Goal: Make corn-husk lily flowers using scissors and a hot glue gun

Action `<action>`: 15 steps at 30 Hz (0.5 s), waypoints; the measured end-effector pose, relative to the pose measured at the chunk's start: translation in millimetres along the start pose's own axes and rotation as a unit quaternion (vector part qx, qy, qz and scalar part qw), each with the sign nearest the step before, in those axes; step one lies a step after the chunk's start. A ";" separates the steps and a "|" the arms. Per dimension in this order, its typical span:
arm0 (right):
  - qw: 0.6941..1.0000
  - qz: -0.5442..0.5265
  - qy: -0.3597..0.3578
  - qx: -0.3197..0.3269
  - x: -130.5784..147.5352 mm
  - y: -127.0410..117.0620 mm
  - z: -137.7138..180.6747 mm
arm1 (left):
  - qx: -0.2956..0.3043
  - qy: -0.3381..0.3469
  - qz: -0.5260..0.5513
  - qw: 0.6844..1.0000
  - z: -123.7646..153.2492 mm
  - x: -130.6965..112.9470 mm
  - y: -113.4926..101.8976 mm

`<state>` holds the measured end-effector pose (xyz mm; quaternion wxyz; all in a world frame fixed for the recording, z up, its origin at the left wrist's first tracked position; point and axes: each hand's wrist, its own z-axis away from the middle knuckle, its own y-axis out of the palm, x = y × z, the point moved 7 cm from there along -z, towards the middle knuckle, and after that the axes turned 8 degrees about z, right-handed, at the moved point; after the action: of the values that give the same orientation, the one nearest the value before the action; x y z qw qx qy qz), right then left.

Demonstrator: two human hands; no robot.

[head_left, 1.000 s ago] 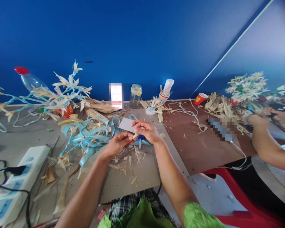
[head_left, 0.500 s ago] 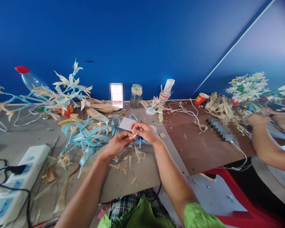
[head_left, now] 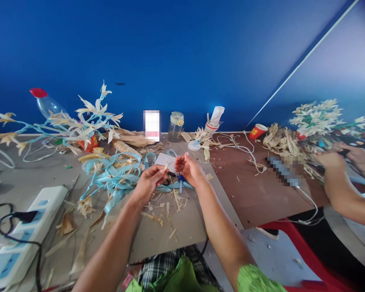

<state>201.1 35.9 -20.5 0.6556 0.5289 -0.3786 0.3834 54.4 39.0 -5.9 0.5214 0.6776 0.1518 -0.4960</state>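
At your far left, a white power strip (head_left: pixel 41 221) lies on the table, with a black plug in it. Behind it a branch of pale husk flowers (head_left: pixel 93 117) spreads in front of a red-capped bottle (head_left: pixel 50 106); its blooms are opened out and its stems look wrapped in light blue, so I'd judge that piece largely done. Next comes a loose tangle of light-blue ribbon (head_left: pixel 109 172), not wound up, with scraps of husk around it.

Your left hand (head_left: pixel 152 180) pinches a small pale husk piece (head_left: pixel 166 166) between thumb and forefinger, held up just in front of a white card (head_left: pixel 162 158). It shows no stem or ribbon, so I'd call it at an early stage, its shaping and joining not yet done; its finer form is too small to tell.

Your right hand (head_left: pixel 191 171) is apart from it, fingers bent and loose, gripping nothing that shows. A blue-topped tool (head_left: pixel 181 178) lies beside that hand.

Further right, a small husk flower cluster (head_left: pixel 197 138) on a white base looks assembled. Past the tipped red paper cup (head_left: pixel 258 131), a full husk bouquet (head_left: pixel 316 115) looks complete, near a co-worker's hands (head_left: pixel 331 159).
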 end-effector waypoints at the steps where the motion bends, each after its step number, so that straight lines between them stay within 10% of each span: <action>1: 1.000 0.002 0.018 0.022 -3.4 4.7 1.2 | -0.001 0.007 0.012 1.000 -0.5 -0.7 -0.8; 15: 0.996 0.028 0.027 0.075 -15.4 28.5 5.4 | -0.005 -0.006 -0.012 1.000 -2.8 9.7 -0.2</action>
<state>168.4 33.2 -22.1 0.6134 0.5553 -0.3457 0.4425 60.1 38.5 -14.2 0.5197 0.6704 0.1590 -0.5051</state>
